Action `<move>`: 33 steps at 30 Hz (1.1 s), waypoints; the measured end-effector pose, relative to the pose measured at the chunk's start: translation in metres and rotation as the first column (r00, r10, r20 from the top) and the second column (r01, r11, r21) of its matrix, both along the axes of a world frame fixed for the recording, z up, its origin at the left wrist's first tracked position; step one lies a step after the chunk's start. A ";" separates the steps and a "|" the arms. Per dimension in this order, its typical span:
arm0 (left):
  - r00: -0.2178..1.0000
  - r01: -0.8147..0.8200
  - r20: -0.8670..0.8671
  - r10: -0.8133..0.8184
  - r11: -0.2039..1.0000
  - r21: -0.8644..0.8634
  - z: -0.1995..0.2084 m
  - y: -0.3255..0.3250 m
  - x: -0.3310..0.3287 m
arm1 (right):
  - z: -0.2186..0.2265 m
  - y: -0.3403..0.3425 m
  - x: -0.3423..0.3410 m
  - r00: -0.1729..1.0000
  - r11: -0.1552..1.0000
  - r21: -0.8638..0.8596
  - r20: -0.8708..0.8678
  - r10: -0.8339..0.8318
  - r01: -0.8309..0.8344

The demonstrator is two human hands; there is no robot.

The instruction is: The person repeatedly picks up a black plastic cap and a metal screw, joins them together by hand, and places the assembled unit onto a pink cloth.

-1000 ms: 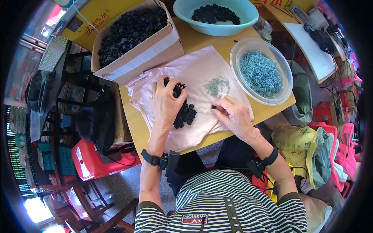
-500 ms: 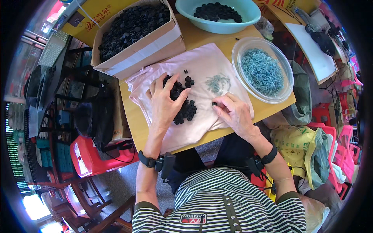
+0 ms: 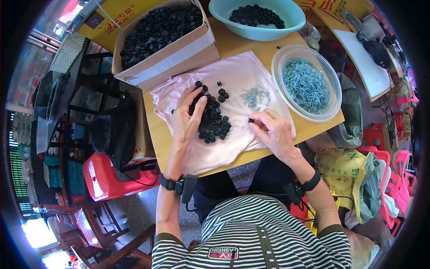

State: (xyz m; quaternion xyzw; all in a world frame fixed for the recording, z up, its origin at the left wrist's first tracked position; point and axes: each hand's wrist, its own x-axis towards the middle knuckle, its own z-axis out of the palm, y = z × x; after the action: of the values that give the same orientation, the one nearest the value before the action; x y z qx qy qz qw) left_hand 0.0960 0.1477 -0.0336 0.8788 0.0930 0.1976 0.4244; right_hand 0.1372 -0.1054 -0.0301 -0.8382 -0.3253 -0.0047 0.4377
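My left hand (image 3: 183,119) rests at the left side of a pile of small round black plastic pieces (image 3: 216,124), thumb and fingers apart over its edge. Farther right, my right hand (image 3: 275,132) pinches one small black plastic piece (image 3: 251,120) between thumb and fingertips, just above the pale pink cloth (image 3: 244,67). Beyond that hand lies a thin scatter of small silvery screws (image 3: 255,97). A few black pieces (image 3: 222,94) sit apart from the pile, between it and the screws.
An open cardboard box (image 3: 174,60) full of black pieces stands at the back left. Behind the cloth is a pale blue basin (image 3: 255,32) with more of them. A round clear tub (image 3: 275,67) of screws stands on the wooden table (image 3: 156,145), near its right edge.
My left hand has drawn back left and its fingers have come closer together, uncovering more of the pile, which is spread wider. The right hand keeps its pinch on the black piece.
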 end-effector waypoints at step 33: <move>0.979 0.162 -0.134 -0.153 0.985 0.057 0.015 0.015 0.021 | -0.004 -0.001 0.001 1.000 0.993 0.116 -0.027 -0.003 0.006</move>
State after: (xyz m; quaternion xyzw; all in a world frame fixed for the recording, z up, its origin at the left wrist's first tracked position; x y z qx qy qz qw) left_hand 0.1167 0.1628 -0.0183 0.9082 0.0436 0.1089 0.4017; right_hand 0.1381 -0.1068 -0.0343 -0.8121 -0.3167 -0.0134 0.4899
